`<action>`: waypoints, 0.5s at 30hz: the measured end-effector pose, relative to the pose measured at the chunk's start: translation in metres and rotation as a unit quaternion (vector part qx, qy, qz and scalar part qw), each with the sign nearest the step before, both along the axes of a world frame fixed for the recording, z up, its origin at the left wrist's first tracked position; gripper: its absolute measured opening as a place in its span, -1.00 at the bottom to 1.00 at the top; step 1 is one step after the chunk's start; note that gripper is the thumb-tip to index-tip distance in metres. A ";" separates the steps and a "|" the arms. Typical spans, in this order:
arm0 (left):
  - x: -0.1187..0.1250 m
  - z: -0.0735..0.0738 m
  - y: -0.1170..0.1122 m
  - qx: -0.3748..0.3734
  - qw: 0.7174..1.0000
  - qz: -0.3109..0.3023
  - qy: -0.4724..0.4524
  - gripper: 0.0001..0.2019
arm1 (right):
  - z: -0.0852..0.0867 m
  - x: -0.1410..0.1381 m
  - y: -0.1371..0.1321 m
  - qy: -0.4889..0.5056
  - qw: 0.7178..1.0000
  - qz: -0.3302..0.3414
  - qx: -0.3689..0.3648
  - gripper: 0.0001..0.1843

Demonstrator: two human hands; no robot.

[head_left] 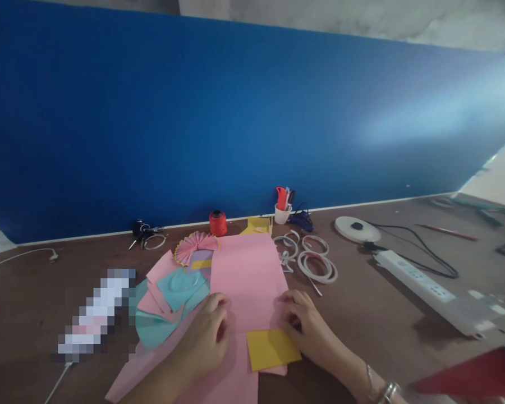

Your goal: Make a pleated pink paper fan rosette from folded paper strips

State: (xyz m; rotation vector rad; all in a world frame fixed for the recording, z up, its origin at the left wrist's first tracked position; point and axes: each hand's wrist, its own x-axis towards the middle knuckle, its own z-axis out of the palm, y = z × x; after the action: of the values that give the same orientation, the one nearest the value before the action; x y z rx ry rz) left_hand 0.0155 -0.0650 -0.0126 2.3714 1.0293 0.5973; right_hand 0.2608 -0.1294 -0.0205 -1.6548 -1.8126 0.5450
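Note:
A sheet of pink paper [248, 275] lies lengthwise in front of me, with crosswise crease lines. My left hand [210, 334] is closed at its left edge, fingers curled in. At the right edge my right hand [303, 322] grips the same sheet between thumb and fingers. Close to the right hand, a yellow paper rectangle [273, 352] rests on the lower pink paper. To the left are teal paper pieces [180, 289] and a pleated pink paper fan [197, 247] with a yellow edge.
Rolled white strips [317, 266], a white cup of pens [282, 214] and a red round container [217, 223] stand behind. A power strip [421, 283] and white disc [356, 229] are at right. Keys [145, 233] and a pixelated phone-like object [96, 314] lie left. A blue partition [235, 123] rises behind.

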 end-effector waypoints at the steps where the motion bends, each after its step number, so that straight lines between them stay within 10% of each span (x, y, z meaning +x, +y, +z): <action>1: 0.000 0.000 -0.001 0.006 1.000 0.005 0.011 -0.76 | -0.001 0.000 0.000 -0.002 1.000 0.000 0.000 -0.86; 8: 0.000 0.003 -0.004 0.106 0.984 -0.110 0.088 -0.26 | 0.003 0.000 -0.003 -0.081 0.996 0.017 0.033 -0.76; 15: 0.006 0.015 -0.004 0.096 0.971 -0.168 0.139 -0.35 | 0.015 -0.006 -0.008 -0.245 0.952 0.167 0.073 -0.65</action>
State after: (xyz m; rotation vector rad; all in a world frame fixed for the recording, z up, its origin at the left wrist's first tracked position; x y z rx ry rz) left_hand 0.0213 -0.0690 0.0023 2.7770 0.6729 0.2527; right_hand 0.2550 -0.1373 -0.0050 -1.4735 -2.4544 0.1288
